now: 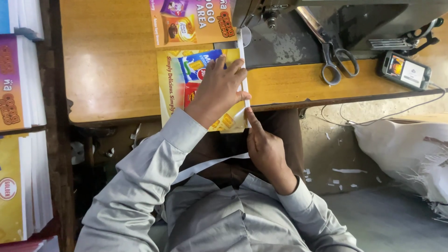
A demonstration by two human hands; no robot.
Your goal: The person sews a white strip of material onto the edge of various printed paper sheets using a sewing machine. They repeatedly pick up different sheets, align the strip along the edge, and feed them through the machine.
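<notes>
My left hand [218, 88] lies flat, fingers spread, on a yellow printed sheet [170, 88] on the wooden table [107, 65]. It presses the sheet near its right edge, where a white strip [244, 70] runs along that edge up to the sewing machine [289, 23]. My right hand [262, 142] is below the table edge; its index finger and thumb pinch the white strip at the sheet's lower right corner. The strip's loose end [210, 164] trails across my lap. A second printed sheet [196, 21], orange and purple, lies farther up under the machine head.
Scissors [333, 58] and a phone [404, 70] with a cable lie on the table to the right. Stacks of printed sheets [21, 140] stand at the left. A white sack [406, 149] sits on the floor at right, with paper scraps [347, 171] around.
</notes>
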